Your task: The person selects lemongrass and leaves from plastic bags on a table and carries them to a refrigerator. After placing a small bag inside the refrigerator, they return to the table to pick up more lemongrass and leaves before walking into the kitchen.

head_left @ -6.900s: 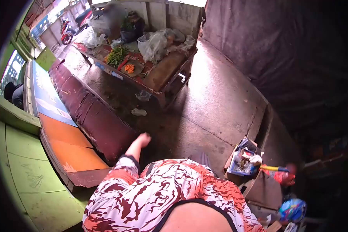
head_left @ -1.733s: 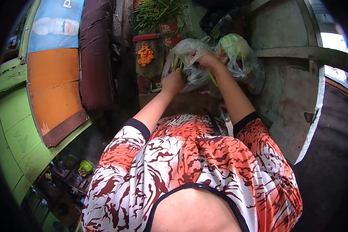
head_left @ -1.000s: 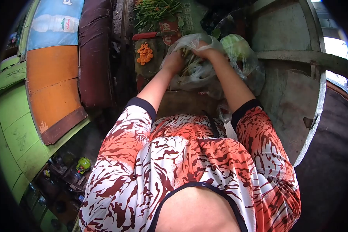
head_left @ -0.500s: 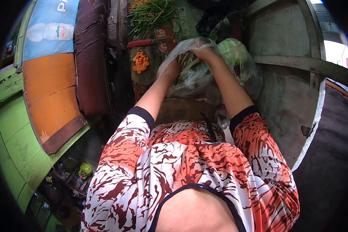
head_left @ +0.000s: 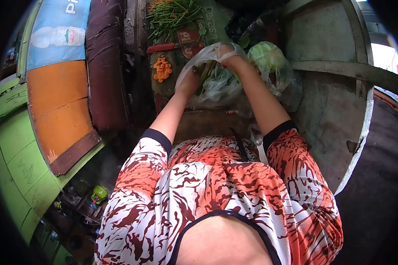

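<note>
A clear plastic bag (head_left: 221,90) lies before me, its mouth spread between my hands. My left hand (head_left: 189,82) is at the bag's left side, closed on the film, with its fingertips partly hidden behind it. At the upper right of the mouth, my right hand (head_left: 231,55) is curled shut on the bag's edge. Long greenish stems (head_left: 208,70) show inside, between the hands. Just right of my right hand sits a pale green cabbage (head_left: 267,56) in clear plastic.
Sliced carrots (head_left: 162,69) lie left of the bag, below a red-handled knife (head_left: 161,47). Cut green stalks (head_left: 174,15) are heaped at the back. A dark plastic bag (head_left: 247,26) sits behind my right hand. A wooden panel (head_left: 329,106) stands at the right.
My left hand has moved slightly left and down, and my right hand slightly up. The bag's mouth is spread a little wider.
</note>
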Available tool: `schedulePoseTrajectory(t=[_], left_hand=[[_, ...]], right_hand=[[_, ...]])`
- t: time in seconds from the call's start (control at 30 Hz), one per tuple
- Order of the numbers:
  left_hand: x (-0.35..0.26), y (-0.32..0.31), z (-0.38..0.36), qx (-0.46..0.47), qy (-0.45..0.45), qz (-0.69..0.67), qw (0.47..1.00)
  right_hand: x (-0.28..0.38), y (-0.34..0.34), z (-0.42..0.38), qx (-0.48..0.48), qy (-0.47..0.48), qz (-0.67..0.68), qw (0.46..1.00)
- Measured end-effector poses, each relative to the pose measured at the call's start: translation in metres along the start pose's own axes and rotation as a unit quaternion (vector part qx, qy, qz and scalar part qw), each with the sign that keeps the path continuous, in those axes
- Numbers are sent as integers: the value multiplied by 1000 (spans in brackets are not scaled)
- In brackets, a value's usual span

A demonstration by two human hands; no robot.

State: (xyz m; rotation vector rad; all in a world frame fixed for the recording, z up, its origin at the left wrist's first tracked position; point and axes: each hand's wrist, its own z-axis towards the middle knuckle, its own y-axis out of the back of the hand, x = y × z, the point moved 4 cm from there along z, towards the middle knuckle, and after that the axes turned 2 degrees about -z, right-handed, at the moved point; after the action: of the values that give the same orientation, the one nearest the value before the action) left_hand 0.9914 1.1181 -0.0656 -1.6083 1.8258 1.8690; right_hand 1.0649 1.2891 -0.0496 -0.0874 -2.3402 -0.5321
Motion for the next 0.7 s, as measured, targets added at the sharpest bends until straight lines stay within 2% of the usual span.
schedulePoseTrajectory(t=[0.1, 0.17, 0.23, 0.3, 0.37, 0.4, 0.47, 0.6, 0.67, 0.7], left_hand=[[2, -5, 3, -12, -25, 18, 999], [-4, -10, 10, -66, -76, 78, 992], [-4, -17, 20, -54, -67, 113, 990], [-6, -20, 25, -43, -59, 149, 986], [-6, -18, 31, 4, -4, 117, 993], [-8, -12, 32, 4, -4, 117, 993], [1, -2, 29, 91, 97, 57, 989], [6, 7, 21, 87, 79, 68, 991], [7, 9, 22, -8, 28, -15, 999], [2, 13, 21, -8, 28, -15, 999]], right_hand=[[17, -2, -10, 32, -19, -15, 999], [27, 0, -15, 27, -3, -24, 999], [25, 0, -12, 20, 13, -34, 999], [22, -1, -9, 16, 17, 14, 1000], [22, 2, -13, 17, 17, 8, 1000], [23, 4, -15, 21, 17, 4, 1000], [23, 6, -18, 16, 5, 33, 999], [16, -2, -14, 29, -7, 89, 996], [14, -8, -6, 27, -3, 106, 994], [12, -11, -3, 24, 0, 122, 992]])
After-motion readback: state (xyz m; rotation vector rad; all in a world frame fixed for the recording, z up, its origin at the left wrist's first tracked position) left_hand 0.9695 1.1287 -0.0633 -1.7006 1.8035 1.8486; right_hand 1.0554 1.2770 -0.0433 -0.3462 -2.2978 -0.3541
